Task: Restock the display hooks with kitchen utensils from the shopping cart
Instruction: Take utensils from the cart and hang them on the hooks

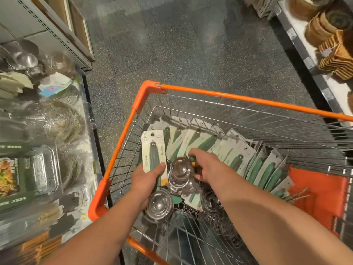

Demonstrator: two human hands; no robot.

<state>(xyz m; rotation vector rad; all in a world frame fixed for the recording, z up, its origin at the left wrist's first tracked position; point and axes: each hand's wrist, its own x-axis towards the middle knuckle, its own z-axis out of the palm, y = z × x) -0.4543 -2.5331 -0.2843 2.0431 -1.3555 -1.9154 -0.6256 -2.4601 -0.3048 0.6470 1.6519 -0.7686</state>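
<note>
A wire shopping cart (236, 97) with an orange rim stands below me. Inside lie several green-handled steel ladles (202, 145) on white hang cards, fanned across the basket. My left hand (147, 178) grips one carded ladle (153, 153) by its green handle, thumb on top, its steel bowl (158, 205) hanging below my wrist. My right hand (207, 165) reaches into the pile and its fingers curl round the handle of another ladle, next to a shiny bowl (180, 167). No display hooks are in view.
A shelf (89, 119) on the left holds glass bowls, steel bowls and boxed foil trays. A white shelf (298, 35) with woven baskets runs along the right. An orange flap (317, 190) sits at the cart's right. Speckled floor lies ahead.
</note>
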